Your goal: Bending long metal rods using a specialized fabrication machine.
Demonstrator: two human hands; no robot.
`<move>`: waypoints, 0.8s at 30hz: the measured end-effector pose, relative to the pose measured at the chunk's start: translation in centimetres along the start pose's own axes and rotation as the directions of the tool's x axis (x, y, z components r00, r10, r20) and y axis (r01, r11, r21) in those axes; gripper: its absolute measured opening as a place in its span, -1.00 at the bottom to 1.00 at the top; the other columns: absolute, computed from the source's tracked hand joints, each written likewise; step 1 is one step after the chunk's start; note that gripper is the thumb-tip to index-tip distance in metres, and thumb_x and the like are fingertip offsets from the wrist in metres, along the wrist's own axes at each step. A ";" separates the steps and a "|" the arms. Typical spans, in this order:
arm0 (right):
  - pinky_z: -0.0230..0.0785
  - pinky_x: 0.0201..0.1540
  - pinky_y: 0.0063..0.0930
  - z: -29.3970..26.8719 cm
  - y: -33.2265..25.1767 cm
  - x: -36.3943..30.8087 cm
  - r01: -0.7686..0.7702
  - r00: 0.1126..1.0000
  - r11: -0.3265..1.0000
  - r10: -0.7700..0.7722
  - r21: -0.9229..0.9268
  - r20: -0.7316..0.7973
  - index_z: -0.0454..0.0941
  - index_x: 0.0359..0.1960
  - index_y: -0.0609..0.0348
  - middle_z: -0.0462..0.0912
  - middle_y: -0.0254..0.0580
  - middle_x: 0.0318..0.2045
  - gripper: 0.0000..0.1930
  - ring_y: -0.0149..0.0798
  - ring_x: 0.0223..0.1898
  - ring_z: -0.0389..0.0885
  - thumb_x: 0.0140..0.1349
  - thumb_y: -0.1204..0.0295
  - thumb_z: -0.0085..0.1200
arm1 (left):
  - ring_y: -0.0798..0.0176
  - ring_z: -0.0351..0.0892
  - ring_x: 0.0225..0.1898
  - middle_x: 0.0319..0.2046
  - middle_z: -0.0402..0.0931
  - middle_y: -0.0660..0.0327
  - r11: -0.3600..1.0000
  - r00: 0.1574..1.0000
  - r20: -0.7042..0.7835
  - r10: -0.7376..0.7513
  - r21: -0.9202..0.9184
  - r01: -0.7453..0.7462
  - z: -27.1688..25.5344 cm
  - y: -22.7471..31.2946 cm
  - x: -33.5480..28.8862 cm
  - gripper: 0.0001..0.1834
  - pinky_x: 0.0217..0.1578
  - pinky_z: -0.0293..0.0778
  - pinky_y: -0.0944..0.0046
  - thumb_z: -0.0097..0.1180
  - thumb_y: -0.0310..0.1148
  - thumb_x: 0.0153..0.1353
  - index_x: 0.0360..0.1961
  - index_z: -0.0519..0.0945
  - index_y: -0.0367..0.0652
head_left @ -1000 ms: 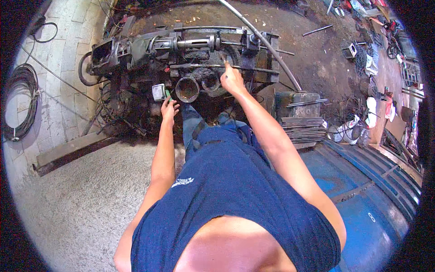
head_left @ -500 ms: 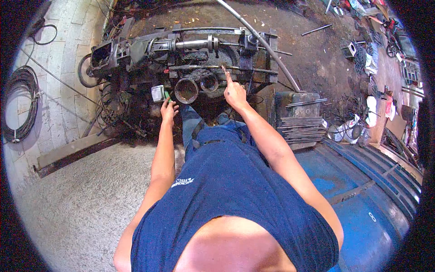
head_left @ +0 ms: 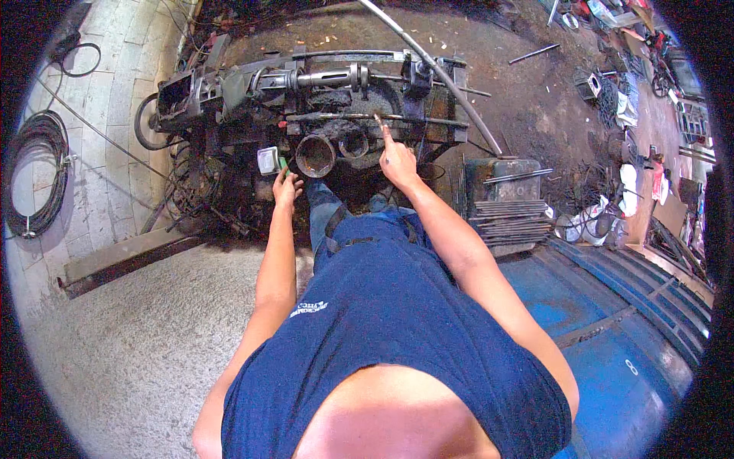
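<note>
My left hand [head_left: 287, 188] is closed, fingers bent around the lower end of a small green piece [head_left: 284, 165]. Right beside that piece is a white-faced square item [head_left: 267, 161]; I cannot tell what kind it is or whether the two are joined. My right hand [head_left: 399, 164] holds nothing that I can see. Its index finger points forward, the tip at the front rod [head_left: 336, 116] of a dark, greasy machine, while the other fingers curl. Between my hands, two round open metal tubes [head_left: 315, 156] face me. Behind the rod runs a bright slotted shaft [head_left: 325, 78].
A long metal pipe [head_left: 436, 67] leans across the machine's right side. Thin rods lie stacked on a metal box [head_left: 505, 183] at right, above blue panels [head_left: 589, 329]. A coiled black hose [head_left: 34, 176] lies left on the tiles. Clutter lines the far right.
My left fingers have drawn in a little around the green piece. My right hand stays at the rod, nearly still. The whole view has shifted very slightly.
</note>
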State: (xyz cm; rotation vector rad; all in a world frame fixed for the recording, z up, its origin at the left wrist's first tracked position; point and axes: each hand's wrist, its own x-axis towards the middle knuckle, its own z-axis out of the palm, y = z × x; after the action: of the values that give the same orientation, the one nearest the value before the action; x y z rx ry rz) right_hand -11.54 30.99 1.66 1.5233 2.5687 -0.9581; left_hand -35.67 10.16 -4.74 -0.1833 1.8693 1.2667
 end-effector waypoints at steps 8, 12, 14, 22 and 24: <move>0.49 -0.34 0.03 0.9 0.9 0.0 0.045 0.998 0.998 -0.046 -0.032 -0.035 0.07 0.36 0.07 0.61 0.19 -0.45 -0.28 0.15 -0.42 0.63 0.07 0.43 -0.06 | 0.35 0.59 -0.37 -0.20 0.54 0.23 0.999 1.000 -0.016 0.002 0.048 -0.001 0.1 0.2 -0.2 -0.53 -0.49 0.48 0.40 -0.06 -0.35 0.33 0.28 0.29 0.03; 0.49 -0.34 0.04 0.8 0.7 -0.1 0.042 0.998 0.999 -0.042 -0.021 -0.038 0.08 0.35 0.05 0.61 0.19 -0.45 -0.28 0.16 -0.43 0.63 0.07 0.44 -0.06 | 0.35 0.58 -0.35 -0.21 0.54 0.24 0.998 1.000 -0.028 -0.001 0.060 0.003 0.2 0.4 -0.5 -0.54 -0.46 0.48 0.40 -0.07 -0.35 0.34 0.27 0.30 0.04; 0.49 -0.33 0.04 0.9 0.8 0.0 0.035 0.999 0.999 -0.036 -0.021 -0.037 0.09 0.35 0.05 0.61 0.20 -0.45 -0.29 0.16 -0.44 0.63 0.07 0.45 -0.07 | 0.34 0.59 -0.33 -0.21 0.55 0.23 0.999 1.000 -0.017 0.000 0.050 0.001 0.2 0.4 -0.6 -0.54 -0.44 0.48 0.39 -0.07 -0.35 0.34 0.27 0.30 0.05; 0.45 -0.27 0.10 0.4 0.6 -0.2 0.007 1.000 1.000 -0.007 0.007 -0.027 0.14 0.33 0.04 0.61 0.24 -0.45 -0.36 0.22 -0.41 0.61 0.13 0.46 -0.13 | 0.36 0.58 -0.36 -0.24 0.54 0.25 0.998 1.000 -0.025 0.014 0.056 -0.013 0.3 0.3 -0.4 -0.54 -0.46 0.47 0.40 -0.05 -0.35 0.32 0.26 0.31 0.01; 0.45 -0.28 0.10 0.7 0.7 -0.1 0.000 1.000 1.000 0.000 0.009 -0.021 0.12 0.34 0.03 0.61 0.23 -0.45 -0.36 0.23 -0.41 0.61 0.14 0.46 -0.13 | 0.36 0.58 -0.37 -0.25 0.54 0.25 0.998 0.999 -0.029 0.020 0.065 -0.018 0.3 0.2 -0.2 -0.54 -0.46 0.46 0.40 -0.05 -0.36 0.32 0.26 0.31 0.00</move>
State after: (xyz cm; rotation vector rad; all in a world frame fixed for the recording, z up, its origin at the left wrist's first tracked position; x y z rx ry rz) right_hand -11.07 30.81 0.80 1.5445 2.5822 -0.9604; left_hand -35.50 10.46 -4.50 -0.1509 1.9389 1.2200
